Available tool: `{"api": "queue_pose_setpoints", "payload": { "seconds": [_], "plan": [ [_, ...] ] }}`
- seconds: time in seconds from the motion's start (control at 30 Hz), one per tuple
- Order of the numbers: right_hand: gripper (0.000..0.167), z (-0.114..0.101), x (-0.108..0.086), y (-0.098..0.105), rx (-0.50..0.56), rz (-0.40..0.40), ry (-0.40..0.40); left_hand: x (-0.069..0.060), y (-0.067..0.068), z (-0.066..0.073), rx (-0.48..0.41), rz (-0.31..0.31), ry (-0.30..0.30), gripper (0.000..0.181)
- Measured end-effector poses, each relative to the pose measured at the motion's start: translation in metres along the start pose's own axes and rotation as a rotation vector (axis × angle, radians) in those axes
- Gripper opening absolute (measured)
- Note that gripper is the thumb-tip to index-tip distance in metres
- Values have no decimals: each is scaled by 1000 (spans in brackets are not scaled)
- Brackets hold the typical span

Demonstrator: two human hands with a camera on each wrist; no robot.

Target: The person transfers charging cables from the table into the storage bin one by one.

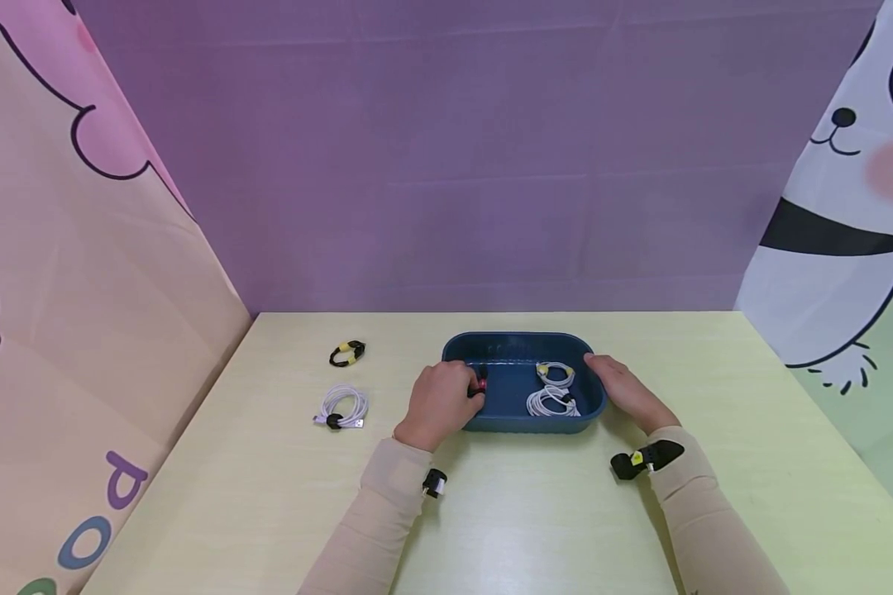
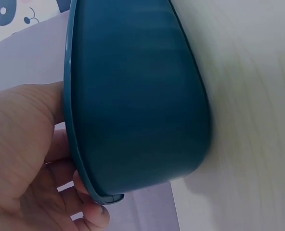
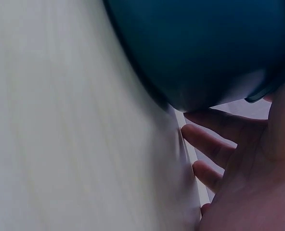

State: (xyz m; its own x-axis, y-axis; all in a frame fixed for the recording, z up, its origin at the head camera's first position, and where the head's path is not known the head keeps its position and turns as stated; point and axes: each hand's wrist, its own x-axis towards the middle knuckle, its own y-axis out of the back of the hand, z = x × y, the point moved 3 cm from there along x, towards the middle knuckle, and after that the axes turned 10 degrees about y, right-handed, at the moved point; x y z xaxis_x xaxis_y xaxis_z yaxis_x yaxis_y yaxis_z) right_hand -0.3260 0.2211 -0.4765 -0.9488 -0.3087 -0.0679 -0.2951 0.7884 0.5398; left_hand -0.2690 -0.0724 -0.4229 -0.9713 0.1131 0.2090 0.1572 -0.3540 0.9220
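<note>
A dark blue plastic tray [image 1: 521, 423] stands on the table, with two coiled white cables, one with yellow ties [image 1: 556, 374] and one with a black tie [image 1: 553, 402], in its right half. My left hand [image 1: 441, 403] reaches over the tray's left end and pinches a small black-and-red cable [image 1: 482, 385], mostly hidden by the fingers. In the left wrist view, that hand [image 2: 32, 144] has its fingers behind the rim. At the right end, my right hand [image 1: 625, 390] holds the tray, thumb over the rim; in the right wrist view its fingers [image 3: 219, 124] lie against the outside wall.
Left of the tray, a black-and-yellow coiled cable [image 1: 347, 354] lies on the pale wooden table [image 1: 521, 512]. A white coiled cable with a black tie [image 1: 341, 408] lies nearer to me. A purple cloth [image 1: 446, 165] hangs behind the table, with printed cloths at both sides.
</note>
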Motion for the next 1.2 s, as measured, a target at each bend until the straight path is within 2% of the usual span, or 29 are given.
{"api": "queue_pose_setpoints", "payload": {
  "seconds": [0.3,0.5,0.73,1.2],
  "plan": [
    [85,-2,-1,-1,-7,1,7,-1,-1,0,36,3,-14,23],
    [85,-1,-1,0,-6,0,4,-1,-3,-1,49,-16,0,24],
    [82,-1,-1,0,6,11,26,0,-5,-3,50,-34,-3,38],
    [86,1,-1,0,-16,7,-10,-2,-5,-3,41,-63,-27,55]
  ]
}}
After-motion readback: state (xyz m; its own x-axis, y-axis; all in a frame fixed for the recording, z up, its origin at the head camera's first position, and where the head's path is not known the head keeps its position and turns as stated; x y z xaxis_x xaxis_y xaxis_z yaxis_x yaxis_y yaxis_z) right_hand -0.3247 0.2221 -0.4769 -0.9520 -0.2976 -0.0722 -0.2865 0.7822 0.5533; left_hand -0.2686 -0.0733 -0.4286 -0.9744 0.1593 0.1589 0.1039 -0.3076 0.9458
